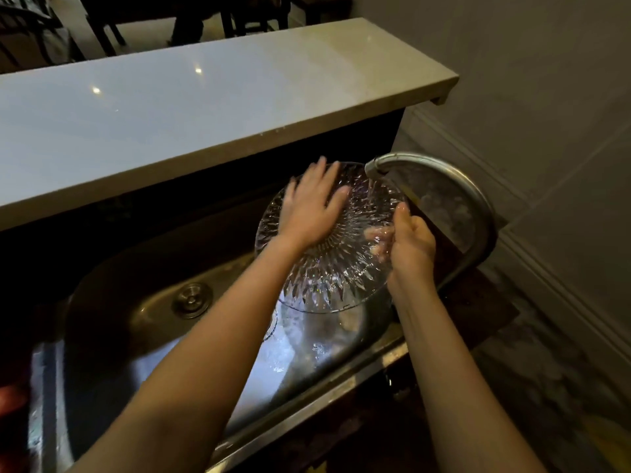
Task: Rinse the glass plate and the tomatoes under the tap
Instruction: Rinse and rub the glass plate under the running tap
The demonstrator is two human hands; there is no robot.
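Note:
A clear cut-glass plate (327, 274) is held tilted over the steel sink (143, 322), just below the curved tap spout (379, 162). Water runs from the spout onto the plate's upper right part. My right hand (411, 247) grips the plate's right rim, thumb on top and fingers showing through the glass. My left hand (309, 208) lies flat on the plate's inner face, fingers spread. At the far left edge a blurred red shape (12, 399) may be tomatoes; I cannot tell.
The sink drain (191, 299) sits left of the plate, and the basin floor is wet. A raised white counter (205, 104) runs behind the sink. The tap's metal arch (478, 213) curves down at the right beside a grey wall.

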